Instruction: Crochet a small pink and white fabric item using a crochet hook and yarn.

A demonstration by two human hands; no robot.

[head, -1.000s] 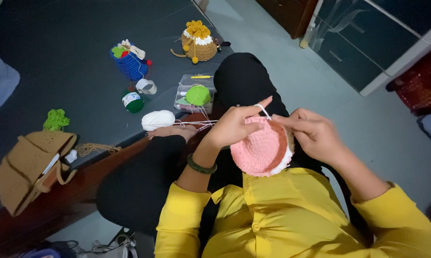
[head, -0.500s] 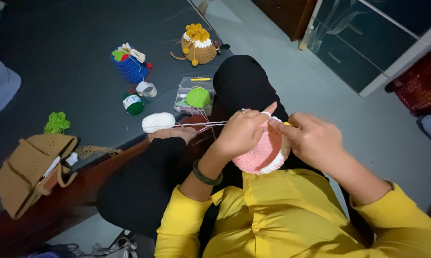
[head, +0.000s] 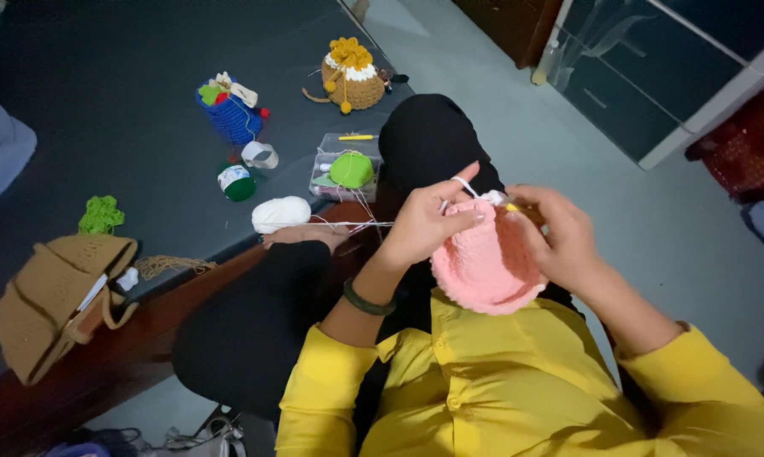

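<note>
My left hand [head: 428, 222] pinches the rim of a round pink crocheted piece [head: 486, 267], with white yarn looped over its raised forefinger. The strand runs left to a white yarn ball [head: 281, 213] on the dark mat. My right hand [head: 557, 234] grips the piece's right side and holds a crochet hook whose yellow handle [head: 511, 207] peeks out by the rim. The piece sits over my lap, above my yellow shirt.
On the dark mat [head: 128, 144] lie a clear box with green yarn [head: 346, 169], a yellow hook [head: 356, 137], a blue crocheted basket [head: 230, 114], a brown and yellow pouch [head: 352, 80], a green thread spool [head: 236, 182], and a tan crocheted bag [head: 48, 300]. A glass cabinet [head: 653, 76] stands right.
Both hands have turned the pink piece and worked along its rim. The left forefinger has lifted with the white yarn. The camera view has shifted slightly.
</note>
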